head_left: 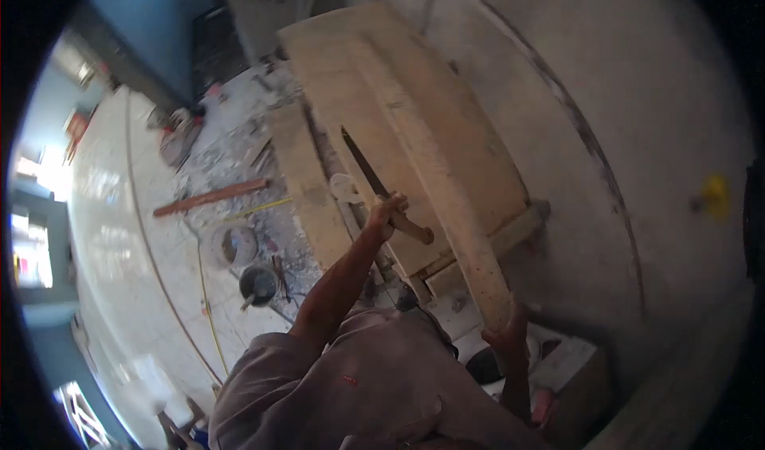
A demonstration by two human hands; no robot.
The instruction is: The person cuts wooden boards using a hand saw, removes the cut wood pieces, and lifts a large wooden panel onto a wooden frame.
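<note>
My left hand (pixel 386 216) is closed around a handsaw, near where the blade meets the handle. Its narrow dark blade (pixel 362 160) tapers away from me, and the wooden handle (pixel 414 228) sticks out toward my right. With my right hand (pixel 510 334) I grip the near end of a long wooden plank (pixel 446 187). That plank lies lengthwise over a wide wooden board surface (pixel 339 76), its far end reaching toward the back. The saw is above the board, to the left of the plank, and the two look apart.
A narrower board (pixel 303 183) lies left of the wide one. Debris, a reddish wood strip (pixel 211 197), a bucket (pixel 260 284) and a yellow tape measure (pixel 209 315) are on the pale floor. A wall (pixel 637 115) rises at right; a box-like object (pixel 570 370) stands by my right arm.
</note>
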